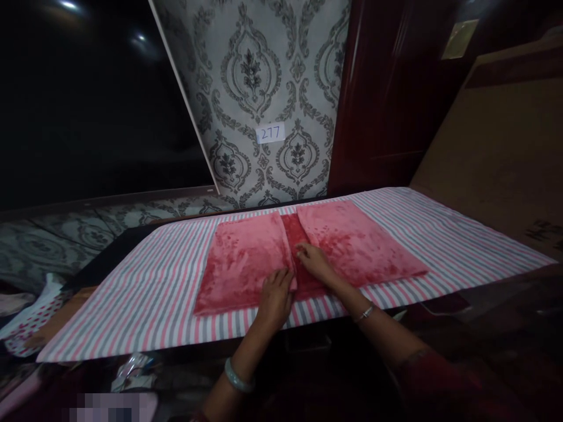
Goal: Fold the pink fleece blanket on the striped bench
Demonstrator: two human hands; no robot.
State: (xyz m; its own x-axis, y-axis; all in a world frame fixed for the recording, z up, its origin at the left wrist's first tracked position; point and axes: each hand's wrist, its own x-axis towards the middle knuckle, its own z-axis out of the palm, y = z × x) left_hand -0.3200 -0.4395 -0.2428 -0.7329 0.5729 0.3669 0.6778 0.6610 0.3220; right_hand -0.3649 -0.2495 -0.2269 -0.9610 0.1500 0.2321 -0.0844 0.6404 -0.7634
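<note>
Resting under both hands (292, 278): pink towel (246, 264).

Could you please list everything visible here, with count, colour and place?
towel: one, pink-red plush, mid table, both side flaps folded in toward a darker centre strip
cloth: one, pink, grey and white stripes, covering the table
label: one, white, reads 277, on the wall behind
wallpaper: grey damask pattern, back wall
door: one, dark red-brown, back right
cardboard: one sheet, brown, leaning at right
spotted fabric: white with red dots, low left
left hand: one, pale green bangle on the wrist, resting on the left flap's inner edge
right hand: one, thin metal bracelet, fingers on the centre strip by the right flap
</note>
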